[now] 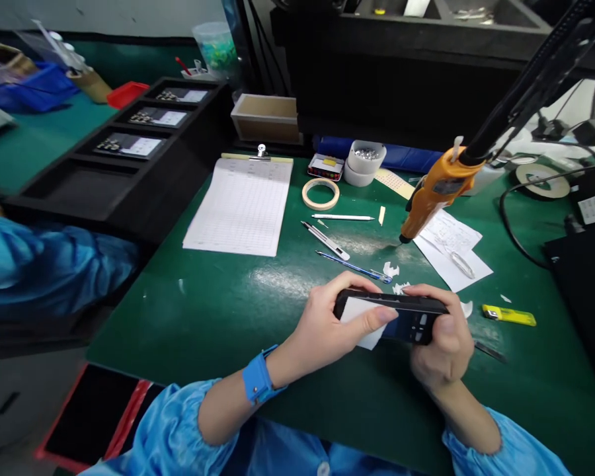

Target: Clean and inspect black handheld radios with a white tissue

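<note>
A black handheld device [405, 325] with a dark screen and light icons or keys at its right end is held up above the green table, tilted lengthwise. My left hand [334, 320] is closed round its left end, the thumb pressing a white wipe or piece of paper [359, 314] against its face. Round the right end my right hand [445, 340] is closed, with the index finger along the top edge. Just beyond the device lie torn white scraps [391, 269] and a blue pen [354, 266].
An orange electric screwdriver [434, 188] hangs over the green table [218, 324]. Around lie a cutter knife [326, 240], a white pen [343, 217], a tape roll [320, 194], a clipboard [242, 205], papers [451, 251] and a yellow lighter [508, 315]. Another person's sleeve [44, 261] is at left.
</note>
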The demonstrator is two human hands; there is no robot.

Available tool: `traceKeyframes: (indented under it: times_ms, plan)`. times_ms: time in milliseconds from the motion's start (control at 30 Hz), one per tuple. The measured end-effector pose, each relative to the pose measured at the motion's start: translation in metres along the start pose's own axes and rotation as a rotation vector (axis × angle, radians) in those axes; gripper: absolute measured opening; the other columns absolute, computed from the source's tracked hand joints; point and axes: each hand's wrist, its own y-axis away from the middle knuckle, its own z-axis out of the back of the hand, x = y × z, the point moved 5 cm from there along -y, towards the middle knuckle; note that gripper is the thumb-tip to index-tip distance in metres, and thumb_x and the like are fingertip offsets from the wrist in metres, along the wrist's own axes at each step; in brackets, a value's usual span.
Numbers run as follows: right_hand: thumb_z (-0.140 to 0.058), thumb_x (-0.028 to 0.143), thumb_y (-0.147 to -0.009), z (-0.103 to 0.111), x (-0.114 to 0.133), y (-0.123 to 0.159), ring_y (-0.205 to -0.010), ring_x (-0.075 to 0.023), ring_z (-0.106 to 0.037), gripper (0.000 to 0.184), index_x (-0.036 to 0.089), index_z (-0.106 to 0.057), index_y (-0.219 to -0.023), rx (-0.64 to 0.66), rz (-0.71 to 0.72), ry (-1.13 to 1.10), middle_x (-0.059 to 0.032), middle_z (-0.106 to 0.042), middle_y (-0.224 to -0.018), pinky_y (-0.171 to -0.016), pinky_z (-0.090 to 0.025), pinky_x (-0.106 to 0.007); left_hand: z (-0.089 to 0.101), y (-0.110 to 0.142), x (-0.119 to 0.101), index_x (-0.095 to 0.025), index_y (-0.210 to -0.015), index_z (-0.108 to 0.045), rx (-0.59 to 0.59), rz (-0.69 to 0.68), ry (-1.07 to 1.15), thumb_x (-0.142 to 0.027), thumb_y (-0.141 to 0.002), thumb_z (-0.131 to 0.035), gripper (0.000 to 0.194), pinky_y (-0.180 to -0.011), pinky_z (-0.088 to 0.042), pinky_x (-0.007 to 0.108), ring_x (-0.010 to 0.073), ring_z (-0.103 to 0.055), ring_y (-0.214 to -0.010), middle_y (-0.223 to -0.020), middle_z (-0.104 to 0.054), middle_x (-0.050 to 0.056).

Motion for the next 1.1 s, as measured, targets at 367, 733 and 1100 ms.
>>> traceKeyframes:
  times_ms: [367, 733, 1100]
  plan:
    - [-0.053, 0.060, -0.121, -0.0056, -0.0069, 0.0050, -0.079, -0.0203, -0.076, 0.046, 0.025, -0.079, -0.109, 0.041, -0.066, -0.026, -0.0023, -0.081, -0.095, -0.069, -0.055, -0.034, -0.0007, -0.0011, -0.0003, -0.023, -0.100, -0.081, -0.007, -0.077, -0.128, -0.051, -0.095, -0.094, 0.032, -0.068, -0.060, 0.025, 0.0158, -0.077, -0.072, -0.088, -0.085, 0.000]
    - [-0.051, 0.059, -0.123, -0.0085, -0.0062, 0.0060, -0.080, -0.0203, -0.077, 0.046, 0.024, -0.078, -0.108, 0.047, -0.111, -0.043, -0.0019, -0.082, -0.095, -0.070, -0.058, -0.033, 0.0000, -0.0005, 0.0026, -0.024, -0.101, -0.081, -0.018, -0.061, -0.118, -0.038, -0.096, -0.094, 0.020, -0.070, -0.060, 0.024, 0.0150, -0.077, -0.074, -0.090, -0.084, -0.003]
    - [-0.051, 0.060, -0.122, -0.0089, -0.0078, 0.0062, -0.081, -0.0205, -0.075, 0.047, 0.024, -0.079, -0.109, 0.050, -0.140, -0.054, -0.0026, -0.081, -0.096, -0.071, -0.057, -0.033, 0.0010, -0.0021, 0.0025, -0.024, -0.102, -0.080, -0.008, -0.023, -0.125, -0.042, -0.095, -0.094, 0.023, -0.068, -0.059, 0.025, 0.0159, -0.076, -0.073, -0.089, -0.084, -0.002]
